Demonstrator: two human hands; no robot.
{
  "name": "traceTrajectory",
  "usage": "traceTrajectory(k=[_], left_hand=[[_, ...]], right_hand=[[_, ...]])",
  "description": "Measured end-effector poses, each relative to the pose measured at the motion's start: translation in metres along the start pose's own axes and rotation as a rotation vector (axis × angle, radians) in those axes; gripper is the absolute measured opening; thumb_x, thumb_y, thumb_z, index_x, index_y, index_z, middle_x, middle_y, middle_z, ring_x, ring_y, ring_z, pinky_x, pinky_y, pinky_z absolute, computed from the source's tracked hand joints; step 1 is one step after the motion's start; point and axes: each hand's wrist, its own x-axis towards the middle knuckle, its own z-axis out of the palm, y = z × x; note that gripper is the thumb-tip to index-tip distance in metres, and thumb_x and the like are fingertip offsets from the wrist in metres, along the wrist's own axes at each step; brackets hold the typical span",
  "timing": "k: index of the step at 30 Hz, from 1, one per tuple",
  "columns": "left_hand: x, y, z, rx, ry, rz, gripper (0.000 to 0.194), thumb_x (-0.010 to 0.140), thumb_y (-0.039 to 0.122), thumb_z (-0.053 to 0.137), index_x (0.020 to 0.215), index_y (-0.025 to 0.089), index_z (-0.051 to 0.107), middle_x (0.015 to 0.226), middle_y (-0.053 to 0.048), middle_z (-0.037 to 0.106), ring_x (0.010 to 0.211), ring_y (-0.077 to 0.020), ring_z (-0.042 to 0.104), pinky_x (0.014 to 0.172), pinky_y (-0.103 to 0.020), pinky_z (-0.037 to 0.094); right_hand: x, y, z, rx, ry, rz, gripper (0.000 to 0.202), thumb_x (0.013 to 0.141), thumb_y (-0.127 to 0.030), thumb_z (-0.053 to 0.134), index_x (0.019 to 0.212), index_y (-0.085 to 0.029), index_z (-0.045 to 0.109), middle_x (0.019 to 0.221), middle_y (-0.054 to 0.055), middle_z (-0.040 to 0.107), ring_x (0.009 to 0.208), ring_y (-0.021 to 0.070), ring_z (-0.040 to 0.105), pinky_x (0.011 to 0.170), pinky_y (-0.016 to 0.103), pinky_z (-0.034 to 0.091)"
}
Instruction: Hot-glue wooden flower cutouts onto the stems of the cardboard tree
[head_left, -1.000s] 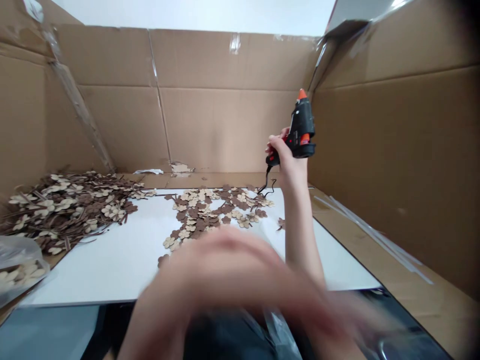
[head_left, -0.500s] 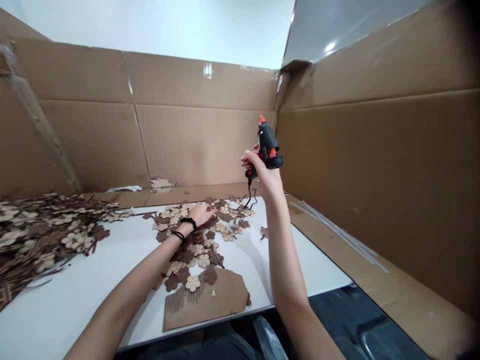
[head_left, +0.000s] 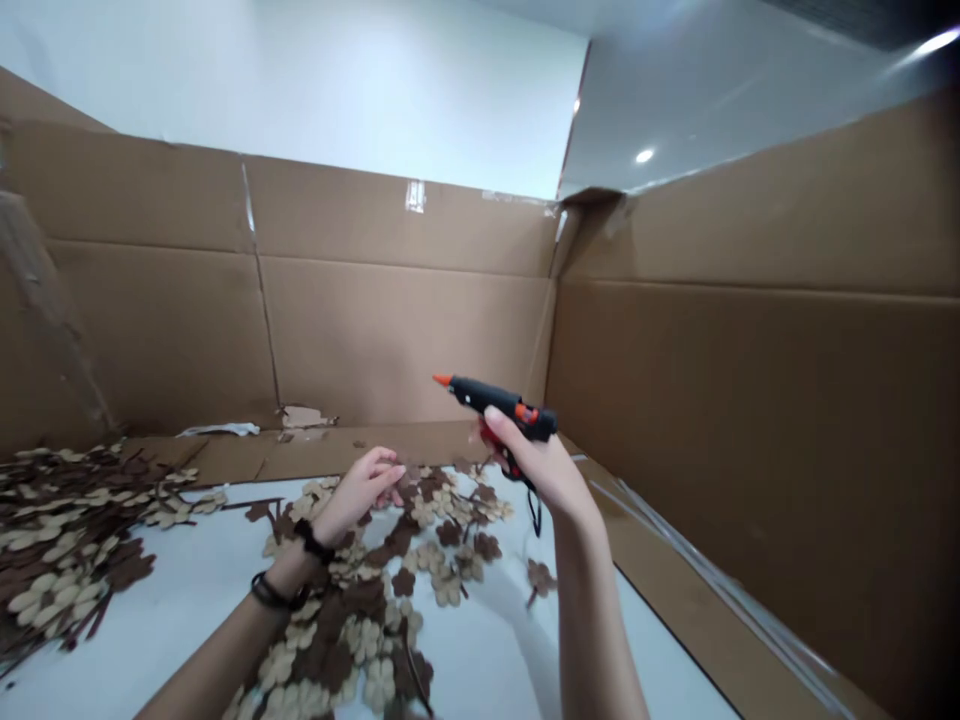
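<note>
The left hand (head_left: 365, 486) curls above flower cutouts (head_left: 379, 681), any pinch unclear; the right hand (head_left: 534, 455) clasps a glue gun (head_left: 491, 399).

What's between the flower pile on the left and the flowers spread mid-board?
The head view shows mostly bare white board between the pile and the middle flowers, with thin brown stems near the far edge and the left forearm above.
</note>
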Motion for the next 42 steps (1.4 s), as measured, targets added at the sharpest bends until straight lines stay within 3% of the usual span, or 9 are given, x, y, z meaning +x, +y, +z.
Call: traceTrajectory(k=[2, 5, 10, 13, 20, 25, 32, 36, 42], left_hand=[[-0.013, 0.025, -0.021, -0.248, 0.016, -0.010, 0.040, 0.082, 0.050, 0.053, 0.101, 0.015, 0.052, 0.083, -0.007, 0.067, 0.069, -0.0175, 0.064, 0.052, -0.022, 0.041], [-0.029, 0.057, -0.045, -0.362, 0.079, -0.008, 0.039, 0.080, 0.051, 0.058, 0.089, 0.013, 0.058, 0.091, -0.010, 0.068, 0.078, -0.0192, 0.065, 0.053, -0.021, 0.042], [-0.049, 0.082, -0.068, -0.405, 0.154, 0.017, 0.035, 0.085, 0.047, 0.054, 0.096, 0.014, 0.062, 0.086, -0.008, 0.069, 0.073, -0.0156, 0.061, 0.056, -0.021, 0.043], [-0.062, 0.090, -0.074, -0.381, 0.102, 0.012, 0.034, 0.089, 0.045, 0.050, 0.100, 0.015, 0.062, 0.085, -0.006, 0.069, 0.070, -0.0137, 0.058, 0.058, -0.021, 0.044], [-0.086, 0.097, -0.078, -0.333, -0.004, 0.039, 0.037, 0.093, 0.047, 0.041, 0.109, 0.022, 0.063, 0.099, -0.004, 0.068, 0.069, -0.0127, 0.057, 0.074, -0.027, 0.046], [-0.092, 0.101, -0.077, -0.238, -0.025, 0.059, 0.041, 0.093, 0.051, 0.038, 0.113, 0.023, 0.060, 0.083, -0.003, 0.067, 0.073, -0.0160, 0.058, 0.072, -0.028, 0.046], [-0.108, 0.114, -0.066, -0.056, 0.063, 0.148, 0.039, 0.093, 0.050, 0.037, 0.077, 0.020, 0.058, 0.071, 0.000, 0.059, 0.072, -0.0148, 0.056, 0.059, -0.023, 0.043], [-0.123, 0.123, -0.058, -0.049, 0.095, 0.202, 0.034, 0.093, 0.044, 0.039, 0.074, 0.020, 0.055, 0.069, 0.001, 0.056, 0.068, -0.0132, 0.054, 0.063, -0.023, 0.045], [-0.137, 0.128, -0.051, -0.022, 0.128, 0.204, 0.038, 0.092, 0.047, 0.038, 0.070, 0.020, 0.052, 0.073, -0.001, 0.057, 0.069, -0.0140, 0.054, 0.058, -0.023, 0.044]], right_hand=[[0.008, 0.004, 0.007, -0.008, -0.004, 0.061, 0.054, 0.070, -0.069, 0.057, 0.073, -0.014, 0.060, 0.052, -0.003, 0.043, 0.046, 0.0079, 0.036, 0.045, 0.022, 0.028], [0.015, 0.013, 0.024, -0.007, -0.080, 0.073, 0.057, 0.070, -0.071, 0.052, 0.065, -0.015, 0.060, 0.055, 0.001, 0.050, 0.048, 0.0102, 0.040, 0.047, 0.024, 0.033], [0.021, 0.038, 0.048, 0.016, 0.161, 0.117, 0.057, 0.062, -0.074, 0.057, 0.073, -0.018, 0.060, 0.067, 0.005, 0.061, 0.062, 0.0198, 0.057, 0.056, 0.031, 0.047], [0.020, 0.053, 0.055, 0.085, 0.183, 0.106, 0.058, 0.062, -0.076, 0.055, 0.076, -0.020, 0.059, 0.070, 0.007, 0.063, 0.065, 0.0240, 0.061, 0.057, 0.035, 0.050], [0.004, 0.046, 0.058, 0.127, 0.173, -0.025, 0.061, 0.065, -0.078, 0.051, 0.087, -0.022, 0.063, 0.074, 0.010, 0.066, 0.074, 0.0293, 0.065, 0.062, 0.039, 0.053], [-0.001, 0.036, 0.054, 0.093, 0.107, -0.070, 0.069, 0.064, -0.083, 0.045, 0.087, -0.021, 0.063, 0.070, 0.009, 0.065, 0.070, 0.0276, 0.065, 0.059, 0.037, 0.052], [-0.010, 0.029, 0.043, 0.120, 0.069, -0.112, 0.067, 0.063, -0.083, 0.047, 0.081, -0.020, 0.060, 0.061, 0.006, 0.062, 0.062, 0.0242, 0.063, 0.054, 0.034, 0.049], [-0.019, 0.022, 0.039, 0.195, -0.035, -0.131, 0.058, 0.064, -0.079, 0.050, 0.068, -0.021, 0.055, 0.046, 0.001, 0.053, 0.045, 0.0189, 0.053, 0.045, 0.031, 0.042], [-0.026, 0.013, 0.039, 0.117, -0.030, -0.134, 0.061, 0.063, -0.081, 0.047, 0.055, -0.021, 0.051, 0.049, 0.004, 0.056, 0.047, 0.0167, 0.053, 0.047, 0.029, 0.040]])
